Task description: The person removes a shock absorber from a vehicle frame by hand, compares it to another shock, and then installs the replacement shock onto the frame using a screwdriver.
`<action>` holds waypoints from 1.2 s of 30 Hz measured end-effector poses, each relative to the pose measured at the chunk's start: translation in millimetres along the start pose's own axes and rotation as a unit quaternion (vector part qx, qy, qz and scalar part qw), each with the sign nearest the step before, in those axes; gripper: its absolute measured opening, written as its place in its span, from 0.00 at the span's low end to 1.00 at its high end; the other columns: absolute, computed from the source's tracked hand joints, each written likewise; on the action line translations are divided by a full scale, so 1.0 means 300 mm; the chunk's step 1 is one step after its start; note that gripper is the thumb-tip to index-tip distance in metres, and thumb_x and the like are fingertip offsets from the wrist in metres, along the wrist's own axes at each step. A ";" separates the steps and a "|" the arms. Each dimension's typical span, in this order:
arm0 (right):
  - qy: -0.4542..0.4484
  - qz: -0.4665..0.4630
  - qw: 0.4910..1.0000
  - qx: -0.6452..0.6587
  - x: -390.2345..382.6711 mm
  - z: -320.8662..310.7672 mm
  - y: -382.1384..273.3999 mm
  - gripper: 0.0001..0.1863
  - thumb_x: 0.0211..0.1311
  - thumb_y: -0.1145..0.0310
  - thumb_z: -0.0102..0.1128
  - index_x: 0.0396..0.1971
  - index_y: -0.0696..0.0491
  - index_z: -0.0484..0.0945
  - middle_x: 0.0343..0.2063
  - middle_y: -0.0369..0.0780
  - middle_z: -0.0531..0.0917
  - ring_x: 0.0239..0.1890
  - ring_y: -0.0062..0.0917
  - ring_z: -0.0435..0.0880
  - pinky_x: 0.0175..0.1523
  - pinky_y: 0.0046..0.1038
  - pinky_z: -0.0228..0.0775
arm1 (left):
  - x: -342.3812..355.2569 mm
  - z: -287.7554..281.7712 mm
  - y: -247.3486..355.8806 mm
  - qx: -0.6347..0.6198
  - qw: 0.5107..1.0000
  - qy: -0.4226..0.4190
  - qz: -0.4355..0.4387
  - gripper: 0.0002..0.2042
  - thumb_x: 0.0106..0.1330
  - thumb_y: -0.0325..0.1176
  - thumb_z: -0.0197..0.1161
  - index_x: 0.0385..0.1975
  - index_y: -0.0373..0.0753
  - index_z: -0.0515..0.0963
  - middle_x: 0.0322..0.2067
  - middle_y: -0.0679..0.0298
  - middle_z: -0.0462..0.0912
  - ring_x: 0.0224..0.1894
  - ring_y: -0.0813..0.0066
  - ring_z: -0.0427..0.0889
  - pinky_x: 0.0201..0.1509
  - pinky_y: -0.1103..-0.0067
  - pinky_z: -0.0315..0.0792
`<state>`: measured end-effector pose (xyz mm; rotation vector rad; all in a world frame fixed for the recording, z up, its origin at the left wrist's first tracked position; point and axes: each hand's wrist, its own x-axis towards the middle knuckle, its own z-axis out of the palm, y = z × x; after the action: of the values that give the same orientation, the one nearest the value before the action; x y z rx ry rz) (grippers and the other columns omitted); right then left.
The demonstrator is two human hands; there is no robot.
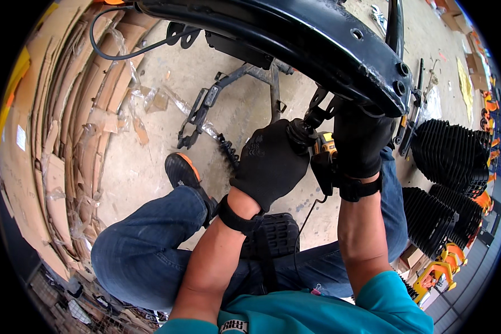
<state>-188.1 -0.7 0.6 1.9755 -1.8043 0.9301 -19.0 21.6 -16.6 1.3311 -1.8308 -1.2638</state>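
Observation:
My left hand (pixel 274 164), in a black glove, is closed around a black shock absorber. Its ribbed upper end (pixel 301 134) shows past my fingers, and a coil spring (pixel 228 151) sticks out on the other side. That upper end is at a bracket (pixel 319 107) under a glossy black metal frame (pixel 295 39). My right hand (pixel 360 139), also gloved, reaches up under the frame beside the bracket; its fingers are hidden. Between my hands a yellow and black tool (pixel 325 143) shows in part, and I cannot make out its kind.
Flattened cardboard (pixel 67 122) is stacked on the left. A black metal subframe (pixel 211 97) is beyond my left foot. Stacked black ribbed plastic parts (pixel 450 156) and orange-yellow parts (pixel 442 270) stand on the right. A thin cable (pixel 309 220) hangs between my forearms.

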 end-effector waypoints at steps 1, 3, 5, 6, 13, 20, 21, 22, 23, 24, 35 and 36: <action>0.005 -0.012 1.000 -0.005 0.006 -0.006 0.000 0.15 0.53 0.70 0.70 0.42 0.53 0.79 0.35 0.44 0.82 0.37 0.42 0.83 0.43 0.37 0.75 | -0.007 0.007 0.005 0.011 1.000 0.008 -0.015 0.06 0.60 0.33 0.63 0.32 0.38 0.79 0.28 0.50 0.82 0.34 0.47 0.83 0.38 0.61 0.77; 0.018 -0.007 1.000 -0.006 0.000 -0.007 -0.010 0.15 0.53 0.70 0.70 0.42 0.54 0.79 0.36 0.45 0.82 0.38 0.42 0.83 0.44 0.37 0.75 | -0.015 0.016 0.011 0.005 0.999 0.016 -0.040 0.05 0.59 0.30 0.62 0.32 0.37 0.79 0.27 0.50 0.82 0.34 0.48 0.83 0.38 0.63 0.76; 0.014 0.016 0.999 0.024 0.002 0.010 -0.024 0.14 0.53 0.71 0.69 0.41 0.54 0.80 0.36 0.45 0.83 0.39 0.42 0.84 0.44 0.36 0.76 | -0.013 0.019 0.024 -0.029 0.997 0.022 -0.061 0.05 0.56 0.25 0.61 0.32 0.35 0.78 0.27 0.50 0.81 0.33 0.48 0.82 0.38 0.66 0.75; 0.002 0.026 0.999 0.044 0.000 0.007 -0.023 0.13 0.53 0.71 0.69 0.40 0.54 0.81 0.36 0.45 0.84 0.39 0.42 0.84 0.44 0.36 0.76 | -0.014 0.018 0.040 -0.030 0.998 0.021 -0.060 0.05 0.56 0.26 0.61 0.32 0.35 0.78 0.26 0.50 0.81 0.33 0.49 0.82 0.38 0.66 0.75; -0.006 -0.040 0.997 0.065 -0.003 0.011 0.024 0.18 0.53 0.78 0.66 0.46 0.54 0.78 0.40 0.47 0.83 0.39 0.43 0.84 0.43 0.36 0.77 | 0.018 0.053 0.045 -0.020 0.997 0.033 -0.063 0.06 0.57 0.28 0.61 0.33 0.34 0.77 0.27 0.49 0.82 0.34 0.49 0.82 0.38 0.66 0.75; -0.015 -0.087 0.981 0.172 0.006 0.026 0.071 0.30 0.51 0.84 0.61 0.58 0.59 0.70 0.49 0.50 0.78 0.47 0.44 0.81 0.50 0.34 0.77 | 0.007 0.065 0.047 0.062 0.993 0.077 -0.066 0.08 0.59 0.30 0.62 0.35 0.34 0.78 0.26 0.51 0.83 0.31 0.52 0.83 0.36 0.68 0.75; -0.019 -0.090 0.977 0.192 0.008 0.028 0.075 0.32 0.51 0.84 0.61 0.60 0.60 0.68 0.50 0.50 0.78 0.47 0.44 0.82 0.50 0.33 0.77 | 0.011 0.065 0.046 0.048 0.994 0.069 -0.072 0.08 0.59 0.30 0.61 0.36 0.35 0.78 0.27 0.50 0.83 0.33 0.50 0.83 0.38 0.66 0.76; -0.023 -0.093 0.973 0.212 0.011 0.034 0.078 0.34 0.50 0.85 0.60 0.62 0.61 0.66 0.50 0.50 0.78 0.47 0.44 0.82 0.50 0.32 0.77 | 0.018 0.060 0.044 0.033 0.995 0.060 -0.078 0.08 0.59 0.31 0.61 0.36 0.36 0.78 0.29 0.49 0.83 0.34 0.48 0.83 0.39 0.64 0.76; -0.028 -0.093 0.968 0.232 0.005 0.038 0.078 0.36 0.50 0.86 0.60 0.63 0.61 0.65 0.50 0.50 0.78 0.48 0.43 0.82 0.50 0.31 0.77 | 0.021 0.055 0.041 0.018 0.995 0.052 -0.084 0.09 0.59 0.31 0.61 0.37 0.37 0.79 0.30 0.48 0.84 0.36 0.46 0.83 0.40 0.61 0.77; -0.025 -0.098 0.967 0.235 0.004 0.037 0.079 0.36 0.49 0.86 0.59 0.64 0.62 0.64 0.50 0.51 0.78 0.48 0.43 0.82 0.50 0.32 0.77 | 0.020 0.049 0.033 0.011 0.996 0.040 -0.082 0.09 0.59 0.31 0.61 0.37 0.37 0.79 0.30 0.48 0.84 0.36 0.47 0.84 0.40 0.62 0.77; 0.009 -0.143 0.980 0.140 0.002 0.049 0.087 0.36 0.49 0.86 0.59 0.63 0.62 0.64 0.52 0.52 0.77 0.48 0.45 0.82 0.51 0.35 0.77 | -0.001 -0.046 0.068 -0.099 0.979 -0.091 -0.153 0.11 0.60 0.34 0.67 0.37 0.34 0.79 0.21 0.61 0.80 0.22 0.75 0.81 0.27 0.77 0.73; -0.001 -0.132 0.976 0.175 0.002 0.045 0.080 0.35 0.49 0.86 0.59 0.63 0.62 0.65 0.52 0.52 0.78 0.47 0.45 0.82 0.51 0.35 0.77 | -0.005 -0.055 0.073 -0.101 0.979 -0.095 -0.148 0.11 0.60 0.34 0.67 0.37 0.34 0.79 0.21 0.62 0.80 0.22 0.76 0.81 0.27 0.78 0.74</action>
<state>-207.8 -13.3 -13.6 2.3519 -1.4019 1.2206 -13.9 18.4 10.1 1.4471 -1.6105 -1.7368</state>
